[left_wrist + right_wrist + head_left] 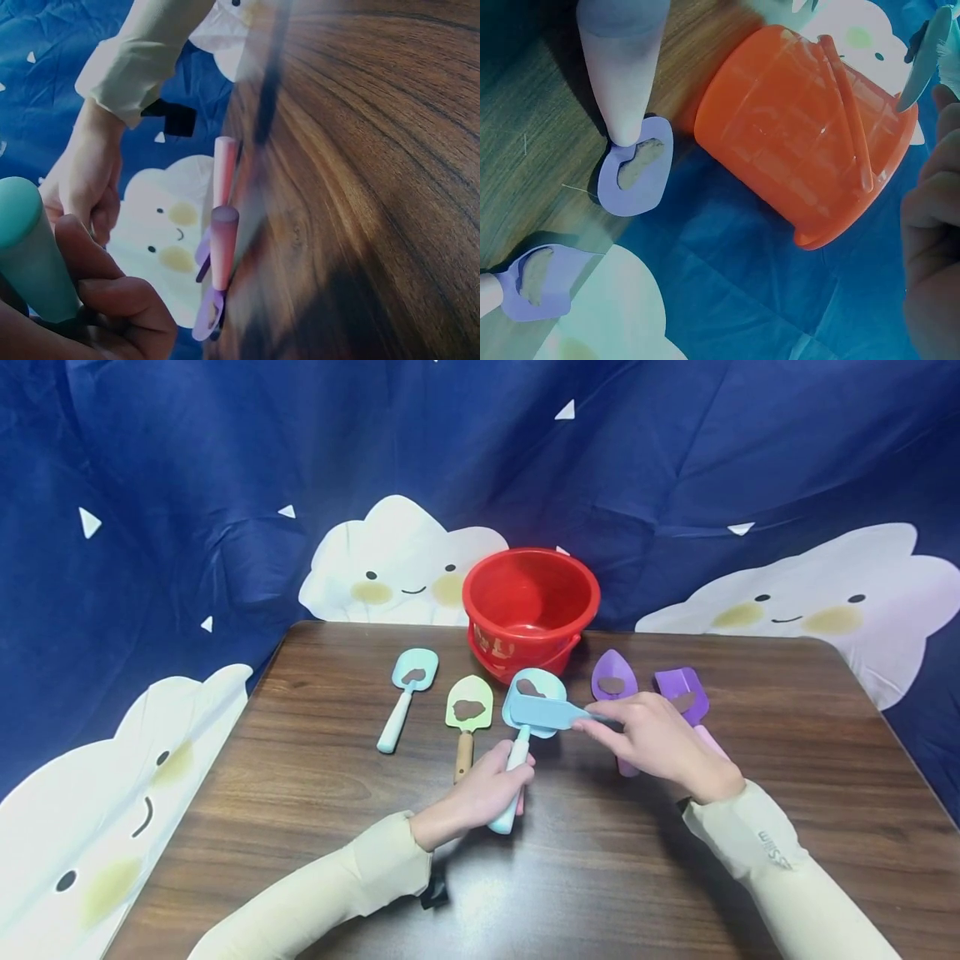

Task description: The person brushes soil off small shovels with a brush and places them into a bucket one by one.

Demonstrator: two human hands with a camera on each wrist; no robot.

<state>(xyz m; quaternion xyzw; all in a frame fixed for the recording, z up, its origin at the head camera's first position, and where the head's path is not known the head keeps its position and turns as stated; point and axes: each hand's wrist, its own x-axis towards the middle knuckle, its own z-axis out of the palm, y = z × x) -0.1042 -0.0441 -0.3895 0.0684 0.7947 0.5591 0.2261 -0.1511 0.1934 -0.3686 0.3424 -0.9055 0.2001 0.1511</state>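
Note:
My left hand [483,793] grips the pale handle of a light blue toy shovel [553,683], whose blade carries a brown patch. The handle's teal end [22,210] sticks out of the curled fingers in the left wrist view. My right hand [660,735] pinches a light blue flat brush [543,712] and lays it across that blade, covering its lower part. At the edge of the right wrist view, pale bristles [950,64] show beside the shovel blade. A green shovel [470,687] with a wooden handle lies just left, its handle end partly hidden by my left hand.
Behind the hands a red bucket [495,647] stands near the table's [315,827] back edge. A mint shovel [395,718] lies left. Beneath and beyond my right hand lie two purple shovels, one pointed [611,664], one square [678,681], both with brown patches. A blue curtain [225,460] hangs behind.

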